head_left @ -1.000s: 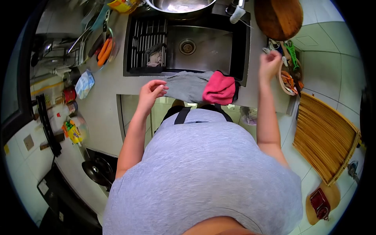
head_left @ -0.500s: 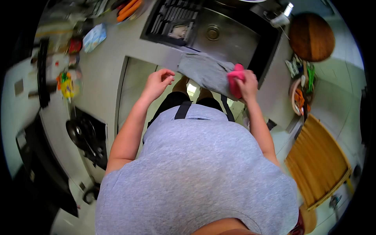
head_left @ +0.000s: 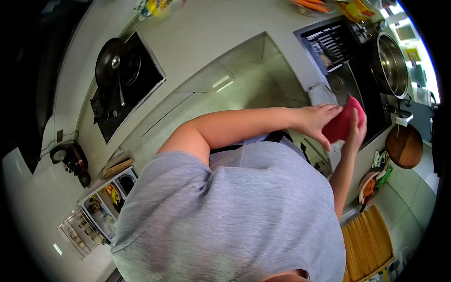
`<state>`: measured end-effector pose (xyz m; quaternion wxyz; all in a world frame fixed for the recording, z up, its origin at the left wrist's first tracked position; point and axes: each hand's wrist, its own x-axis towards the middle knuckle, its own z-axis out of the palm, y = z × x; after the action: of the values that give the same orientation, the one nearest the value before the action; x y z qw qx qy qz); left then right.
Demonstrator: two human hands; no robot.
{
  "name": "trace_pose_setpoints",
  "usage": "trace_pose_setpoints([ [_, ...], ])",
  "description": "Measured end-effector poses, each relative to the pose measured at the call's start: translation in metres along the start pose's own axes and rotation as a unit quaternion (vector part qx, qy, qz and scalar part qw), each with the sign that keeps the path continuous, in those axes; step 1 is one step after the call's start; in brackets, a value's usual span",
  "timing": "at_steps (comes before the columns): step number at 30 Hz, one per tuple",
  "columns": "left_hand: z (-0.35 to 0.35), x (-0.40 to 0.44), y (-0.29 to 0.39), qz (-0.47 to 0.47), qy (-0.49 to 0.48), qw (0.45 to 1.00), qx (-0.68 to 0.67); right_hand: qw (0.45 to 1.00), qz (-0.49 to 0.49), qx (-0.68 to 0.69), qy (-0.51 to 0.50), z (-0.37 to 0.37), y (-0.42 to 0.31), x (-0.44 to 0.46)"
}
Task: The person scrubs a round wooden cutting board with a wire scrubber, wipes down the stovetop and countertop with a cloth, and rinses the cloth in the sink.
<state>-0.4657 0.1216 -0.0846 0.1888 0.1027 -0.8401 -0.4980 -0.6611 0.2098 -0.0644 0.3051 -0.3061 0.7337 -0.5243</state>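
A pink cloth [head_left: 339, 126], bunched into a folded shape, is in my right hand [head_left: 355, 130] at the front edge of the sink [head_left: 345, 77]. My right fingers are closed along its right side. My left hand [head_left: 315, 121] reaches across from the left, fingers stretched and thumb spread apart, at the cloth's left edge. Whether its fingertips press on the cloth I cannot tell. Beneath and behind my hands, a grey cloth [head_left: 323, 94] lies over the counter edge in front of the sink, partly hidden.
A large steel pot [head_left: 392, 66] stands behind the sink, near the faucet [head_left: 399, 112]. To the right are a round wooden board [head_left: 404, 146] and a bowl of orange pieces [head_left: 369, 185]. A black wok [head_left: 110, 63] sits on the stove at left.
My view and body have turned left. My left hand has come across to the pink cloth beside my right hand. The pink cloth is now lifted and more spread out.
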Motion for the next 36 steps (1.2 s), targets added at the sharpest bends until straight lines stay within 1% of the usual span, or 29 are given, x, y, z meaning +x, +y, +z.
trace_pose_setpoints([
  [1,-0.008,-0.018,0.001,-0.092,0.038,0.994,-0.036,0.999,0.002,0.006,-0.044,0.04,-0.014,-0.014],
  [2,-0.02,-0.038,0.007,-0.185,0.075,0.977,-0.076,0.996,0.008,0.011,-0.088,0.078,-0.03,-0.034],
  [4,-0.066,-0.092,-0.002,-0.249,0.167,0.944,-0.138,0.965,0.101,0.094,-0.225,0.132,-0.051,-0.062],
  [6,-0.103,-0.162,-0.035,-0.195,0.179,0.954,-0.14,0.926,0.055,0.031,-0.373,0.178,-0.071,-0.089],
  [8,-0.143,-0.231,-0.023,-0.23,0.213,0.938,-0.15,0.886,0.029,-0.082,-0.456,0.223,-0.089,-0.11],
  [9,-0.163,-0.261,-0.02,-0.262,0.198,0.939,-0.105,0.875,0.008,-0.136,-0.465,0.24,-0.089,-0.117],
  [10,-0.181,-0.29,-0.018,-0.293,0.181,0.937,-0.06,0.84,-0.011,-0.207,-0.501,0.262,-0.092,-0.119],
  [12,-0.194,-0.341,-0.009,-0.304,0.209,0.927,-0.064,0.765,-0.021,-0.307,-0.566,0.301,-0.1,-0.123],
  [13,-0.199,-0.364,-0.004,-0.336,0.205,0.913,-0.104,0.759,-0.026,-0.309,-0.573,0.318,-0.102,-0.126],
  [14,-0.201,-0.386,0.0,-0.366,0.201,0.897,-0.145,0.735,-0.021,-0.316,-0.6,0.333,-0.102,-0.128],
  [15,-0.2,-0.408,0.0,-0.369,0.211,0.894,-0.145,0.71,-0.017,-0.322,-0.626,0.346,-0.1,-0.129],
  [16,-0.195,-0.43,-0.004,-0.352,0.231,0.89,-0.176,0.703,-0.021,-0.325,-0.632,0.357,-0.095,-0.128],
  [17,-0.192,-0.448,-0.002,-0.333,0.251,0.885,-0.205,0.7,-0.008,-0.294,-0.651,0.368,-0.087,-0.125],
  [18,-0.188,-0.465,0.0,-0.335,0.264,0.881,-0.206,0.695,0.005,-0.262,-0.669,0.378,-0.079,-0.124],
  [19,-0.184,-0.48,0.006,-0.358,0.28,0.858,-0.24,0.685,0.001,-0.266,-0.678,0.389,-0.075,-0.127],
  [20,-0.18,-0.493,0.009,-0.379,0.297,0.833,-0.274,0.692,-0.004,-0.247,-0.679,0.399,-0.072,-0.129],
  [21,-0.168,-0.51,0.001,-0.366,0.318,0.818,-0.31,0.696,-0.008,-0.228,-0.681,0.41,-0.068,-0.13],
  [22,-0.162,-0.519,0.008,-0.367,0.337,0.81,-0.31,0.681,-0.014,-0.234,-0.693,0.421,-0.06,-0.131],
  [24,-0.156,-0.533,0.02,-0.394,0.401,0.768,-0.308,0.667,-0.08,-0.242,-0.7,0.453,-0.041,-0.132],
  [25,-0.15,-0.541,0.02,-0.4,0.428,0.75,-0.307,0.656,-0.082,-0.241,-0.711,0.465,-0.035,-0.139],
  [27,-0.14,-0.56,0.021,-0.418,0.463,0.726,-0.29,0.676,-0.108,-0.242,-0.687,0.49,-0.022,-0.157],
  [28,-0.138,-0.567,0.023,-0.43,0.486,0.71,-0.275,0.672,-0.108,-0.241,-0.692,0.5,-0.01,-0.166],
  [30,-0.132,-0.59,0.021,-0.434,0.506,0.7,-0.257,0.685,-0.152,-0.185,-0.688,0.516,0.009,-0.183],
  [31,-0.131,-0.6,0.024,-0.437,0.52,0.695,-0.238,0.682,-0.107,-0.185,-0.7,0.52,0.001,-0.197],
  [32,-0.13,-0.613,0.027,-0.437,0.524,0.691,-0.24,0.678,-0.107,-0.188,-0.703,0.523,0.007,-0.207],
  [34,-0.131,-0.641,0.035,-0.454,0.529,0.683,-0.219,0.684,-0.036,-0.161,-0.711,0.532,0.018,-0.232],
  [36,-0.13,-0.678,0.04,-0.469,0.524,0.676,-0.221,0.674,-0.019,-0.163,-0.72,0.541,0.024,-0.264],
])
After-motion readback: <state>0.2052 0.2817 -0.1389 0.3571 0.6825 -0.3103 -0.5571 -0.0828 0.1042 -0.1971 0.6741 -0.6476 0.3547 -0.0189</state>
